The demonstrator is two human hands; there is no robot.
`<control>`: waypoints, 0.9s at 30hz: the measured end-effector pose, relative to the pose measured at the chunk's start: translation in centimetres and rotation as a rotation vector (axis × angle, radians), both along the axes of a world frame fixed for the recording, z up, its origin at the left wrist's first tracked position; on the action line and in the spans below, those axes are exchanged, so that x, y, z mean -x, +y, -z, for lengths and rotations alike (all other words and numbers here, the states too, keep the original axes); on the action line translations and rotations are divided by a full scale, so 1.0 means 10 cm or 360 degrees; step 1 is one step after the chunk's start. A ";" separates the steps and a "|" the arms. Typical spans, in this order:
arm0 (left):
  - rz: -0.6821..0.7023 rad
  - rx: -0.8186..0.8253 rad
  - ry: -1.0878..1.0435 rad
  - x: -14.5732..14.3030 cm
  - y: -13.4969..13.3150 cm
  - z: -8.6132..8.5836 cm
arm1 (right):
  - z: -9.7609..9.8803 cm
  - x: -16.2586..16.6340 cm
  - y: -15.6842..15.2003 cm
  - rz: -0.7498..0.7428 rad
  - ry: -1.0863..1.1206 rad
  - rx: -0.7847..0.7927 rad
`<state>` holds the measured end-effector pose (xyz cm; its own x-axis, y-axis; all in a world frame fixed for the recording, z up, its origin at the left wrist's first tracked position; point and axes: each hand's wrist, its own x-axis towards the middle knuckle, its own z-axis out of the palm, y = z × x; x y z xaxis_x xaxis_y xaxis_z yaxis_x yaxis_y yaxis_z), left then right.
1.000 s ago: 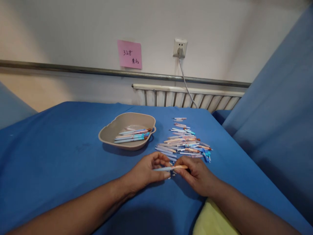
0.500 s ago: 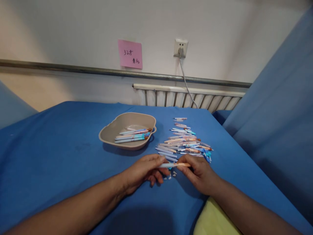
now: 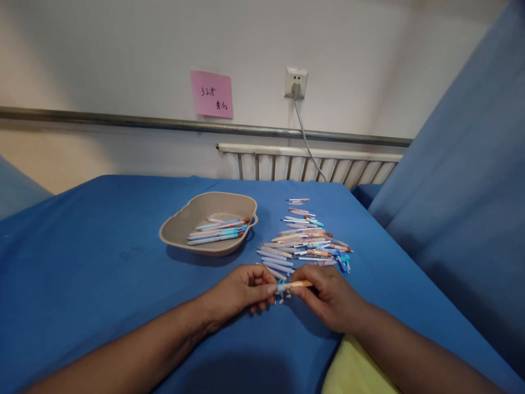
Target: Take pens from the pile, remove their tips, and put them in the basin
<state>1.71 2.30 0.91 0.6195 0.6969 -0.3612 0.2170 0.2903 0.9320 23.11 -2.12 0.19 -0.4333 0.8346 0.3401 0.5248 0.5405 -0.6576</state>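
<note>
Between my two hands is a pen (image 3: 298,284) with an orange barrel section and a pale blue part at its left end. My right hand (image 3: 330,298) is closed around the orange section, with thumb and fingers pinching it. My left hand (image 3: 246,289) pinches the pale blue end; the fingers hide how far that part reaches. Just beneath the pen, small white and light blue pieces (image 3: 281,300) lie on the cloth. Right behind my hands spreads a pile of pens and pen parts (image 3: 303,239), with lavender barrels (image 3: 275,259) at its near left.
A beige basin (image 3: 174,227) holding several assembled-looking pens (image 3: 217,235) stands left of the pile on the blue cloth (image 3: 102,257). Yellow fabric (image 3: 356,369) lies under my right forearm. A blue curtain (image 3: 451,153) hangs at right; a radiator (image 3: 303,158) is behind.
Less of the pale blue part shows between my hands, and my left fingers have closed in nearer its end. The pen tilts slightly up to the right. The view has shifted a little.
</note>
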 end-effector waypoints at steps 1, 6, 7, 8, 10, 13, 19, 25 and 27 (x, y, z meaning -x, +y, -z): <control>-0.0004 -0.0014 -0.0018 0.00 0.00 0.00 | 0.01 0.01 0.00 0.0028 0.0078 0.0054; 0.0111 0.0016 -0.0149 0.01 0.00 0.04 | 0.06 0.07 0.04 0.0019 0.0749 0.0572; 0.0138 0.0019 -0.0169 0.01 -0.01 0.05 | 0.06 0.08 0.05 -0.0018 0.0817 0.0602; 0.0160 0.0009 -0.0181 0.01 -0.01 0.05 | 0.06 0.08 0.05 -0.0050 0.0848 0.0596; 0.0185 -0.0057 -0.0176 0.00 -0.03 0.05 | 0.04 0.08 0.05 -0.0085 0.0833 0.0542; 0.0165 -0.0263 -0.0096 -0.01 -0.06 0.04 | -0.01 0.09 0.01 -0.0044 0.0662 0.0346; 0.0021 -0.0745 0.0056 -0.03 -0.12 0.05 | -0.09 0.10 -0.12 -0.0022 0.0245 -0.0114; 0.0283 -0.0503 -0.0047 -0.04 -0.15 -0.07 | -0.07 0.10 -0.07 0.0013 0.0651 0.0205; 0.0269 -0.0424 -0.0015 -0.05 -0.13 -0.09 | -0.05 0.11 -0.02 0.0051 0.0920 0.0403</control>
<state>2.25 0.98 1.83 0.7373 0.6529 -0.1734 0.2323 -0.0040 0.9726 22.03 -2.34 0.71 -0.2120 0.9294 0.3022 0.0594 0.3209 -0.9452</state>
